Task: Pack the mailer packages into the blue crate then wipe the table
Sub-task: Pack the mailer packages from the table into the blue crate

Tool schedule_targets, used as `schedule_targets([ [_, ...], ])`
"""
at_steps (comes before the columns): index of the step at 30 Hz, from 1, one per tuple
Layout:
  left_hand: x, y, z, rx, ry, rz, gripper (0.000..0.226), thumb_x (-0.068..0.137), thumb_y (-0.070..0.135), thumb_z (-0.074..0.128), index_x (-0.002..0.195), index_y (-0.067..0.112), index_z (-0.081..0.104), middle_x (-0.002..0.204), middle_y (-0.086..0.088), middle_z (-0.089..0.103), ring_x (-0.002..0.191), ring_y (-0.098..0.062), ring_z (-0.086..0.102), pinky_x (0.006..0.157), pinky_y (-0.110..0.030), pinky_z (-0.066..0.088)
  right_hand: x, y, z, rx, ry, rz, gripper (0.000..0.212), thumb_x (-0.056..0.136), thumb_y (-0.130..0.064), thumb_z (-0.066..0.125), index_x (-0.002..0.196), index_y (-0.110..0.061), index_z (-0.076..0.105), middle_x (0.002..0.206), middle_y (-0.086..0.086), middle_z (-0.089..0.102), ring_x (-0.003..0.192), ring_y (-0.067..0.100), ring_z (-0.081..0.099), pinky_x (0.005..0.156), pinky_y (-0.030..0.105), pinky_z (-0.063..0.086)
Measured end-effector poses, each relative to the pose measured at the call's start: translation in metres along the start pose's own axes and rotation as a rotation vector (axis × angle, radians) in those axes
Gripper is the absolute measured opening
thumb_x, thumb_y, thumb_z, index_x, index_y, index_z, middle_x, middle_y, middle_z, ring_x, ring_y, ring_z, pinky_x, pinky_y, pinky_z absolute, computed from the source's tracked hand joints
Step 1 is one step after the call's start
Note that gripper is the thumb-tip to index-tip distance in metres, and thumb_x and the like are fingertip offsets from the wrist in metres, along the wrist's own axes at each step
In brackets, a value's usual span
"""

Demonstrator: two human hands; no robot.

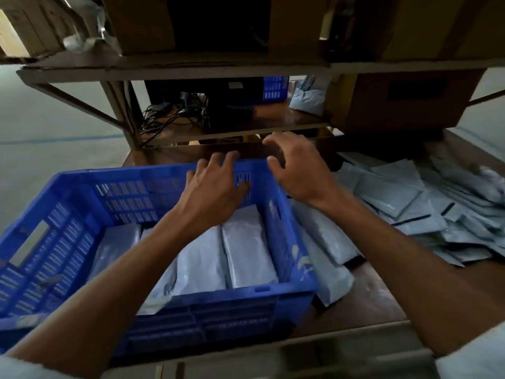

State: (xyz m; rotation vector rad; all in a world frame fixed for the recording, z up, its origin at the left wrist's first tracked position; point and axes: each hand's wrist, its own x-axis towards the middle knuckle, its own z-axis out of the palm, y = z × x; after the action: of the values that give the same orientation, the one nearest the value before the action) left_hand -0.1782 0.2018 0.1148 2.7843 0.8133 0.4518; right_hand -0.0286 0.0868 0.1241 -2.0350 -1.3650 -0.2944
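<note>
The blue crate (82,192) stands at the left of the brown table (366,302), with several pale grey mailer packages (246,253) lying in rows inside it. My left hand (216,184) reaches over the crate's far right corner, fingers spread near the far wall, holding nothing. My right hand (297,168) hovers just beyond the crate's right rim, fingers curled apart and empty. A loose pile of mailers (426,212) covers the table's right side. Two more mailers (325,247) lean against the crate's right wall.
A shelf frame (175,69) rises behind the table, with cardboard boxes (399,102) on it, tangled black cables (169,113), a second blue crate (274,87) and a few more mailers (308,97). Grey floor lies to the left.
</note>
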Motion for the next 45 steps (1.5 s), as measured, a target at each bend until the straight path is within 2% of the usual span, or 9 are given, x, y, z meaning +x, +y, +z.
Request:
schedule_targets([
  [9, -0.006, 0.165, 0.06, -0.043, -0.006, 0.122, 0.061, 0.095, 0.054, 0.05, 0.148, 0.027, 0.035, 0.146, -0.002, 0.041, 0.128, -0.031, 0.041, 0.104, -0.049, 0.036, -0.08, 0.174, -0.054, -0.057, -0.137, 0.239, 0.039, 0.086, -0.016, 0.061, 0.126, -0.012, 0.062, 0.127, 0.01, 0.063, 0.116, 0.028, 0.058, 0.101, 0.041, 0.048],
  [14, -0.005, 0.213, 0.136, -0.003, -0.188, -0.043, 0.06, 0.097, 0.053, 0.049, 0.148, 0.023, 0.034, 0.151, -0.008, 0.039, 0.136, -0.036, 0.036, 0.107, -0.051, 0.034, -0.122, 0.248, -0.056, -0.12, -0.356, 0.32, 0.055, 0.077, -0.031, 0.045, 0.127, -0.014, 0.061, 0.127, 0.012, 0.063, 0.111, 0.034, 0.058, 0.094, 0.048, 0.049],
  [19, -0.002, 0.207, 0.196, 0.013, -0.274, -0.289, 0.068, 0.097, 0.053, 0.048, 0.153, 0.021, 0.026, 0.157, -0.014, 0.03, 0.137, -0.04, 0.036, 0.108, -0.055, 0.036, -0.124, 0.28, -0.053, -0.259, -0.409, 0.195, 0.049, 0.085, -0.022, 0.051, 0.133, -0.016, 0.058, 0.137, 0.006, 0.056, 0.122, 0.031, 0.047, 0.102, 0.046, 0.037],
  [24, 0.011, 0.202, 0.22, 0.01, -0.31, -0.372, 0.07, 0.098, 0.054, 0.048, 0.154, 0.023, 0.019, 0.159, -0.02, 0.019, 0.14, -0.044, 0.028, 0.109, -0.059, 0.031, -0.085, 0.312, -0.05, -0.519, -0.47, 0.147, 0.058, 0.091, -0.039, 0.054, 0.146, -0.022, 0.043, 0.152, 0.016, 0.039, 0.138, 0.042, 0.031, 0.107, 0.055, 0.029],
  [26, 0.018, 0.2, 0.227, 0.02, -0.34, -0.379, 0.071, 0.099, 0.052, 0.047, 0.156, 0.023, 0.016, 0.161, -0.023, 0.013, 0.141, -0.046, 0.025, 0.11, -0.059, 0.03, -0.084, 0.322, -0.045, -0.579, -0.584, 0.184, 0.061, 0.095, -0.046, 0.048, 0.151, -0.027, 0.034, 0.156, 0.019, 0.03, 0.14, 0.045, 0.025, 0.109, 0.057, 0.026],
  [33, 0.04, 0.201, 0.24, -0.129, -0.38, -0.51, 0.087, 0.095, 0.049, 0.06, 0.159, 0.022, 0.008, 0.16, -0.031, -0.007, 0.142, -0.055, 0.018, 0.113, -0.059, 0.027, -0.103, 0.294, -0.042, -0.586, -0.626, 0.187, 0.068, 0.086, -0.049, 0.054, 0.146, -0.021, 0.038, 0.149, 0.016, 0.037, 0.13, 0.046, 0.034, 0.107, 0.055, 0.029],
  [38, 0.042, 0.192, 0.234, -0.219, -0.332, -0.535, 0.086, 0.094, 0.027, 0.067, 0.157, 0.022, 0.01, 0.16, -0.03, -0.001, 0.138, -0.055, 0.027, 0.114, -0.057, 0.03, -0.12, 0.275, -0.051, -0.502, -0.516, 0.267, 0.064, 0.085, -0.051, 0.052, 0.141, -0.021, 0.043, 0.148, 0.012, 0.039, 0.123, 0.041, 0.037, 0.1, 0.051, 0.032],
  [41, 0.033, 0.178, 0.218, -0.21, -0.361, -0.554, 0.083, 0.097, 0.01, 0.058, 0.159, 0.022, 0.005, 0.159, -0.03, 0.005, 0.141, -0.049, 0.029, 0.116, -0.053, 0.032, -0.136, 0.261, -0.054, -0.431, -0.441, 0.296, 0.067, 0.085, -0.058, 0.049, 0.141, -0.023, 0.041, 0.15, 0.01, 0.036, 0.124, 0.039, 0.037, 0.099, 0.049, 0.033],
  [45, 0.011, 0.17, 0.195, -0.123, -0.488, -0.586, 0.073, 0.101, 0.008, 0.041, 0.161, 0.024, 0.003, 0.162, -0.029, -0.007, 0.149, -0.047, 0.011, 0.122, -0.052, 0.018, -0.157, 0.247, -0.044, -0.359, -0.511, 0.288, 0.072, 0.084, -0.061, 0.048, 0.147, -0.028, 0.034, 0.153, 0.01, 0.03, 0.132, 0.037, 0.03, 0.105, 0.05, 0.029],
])
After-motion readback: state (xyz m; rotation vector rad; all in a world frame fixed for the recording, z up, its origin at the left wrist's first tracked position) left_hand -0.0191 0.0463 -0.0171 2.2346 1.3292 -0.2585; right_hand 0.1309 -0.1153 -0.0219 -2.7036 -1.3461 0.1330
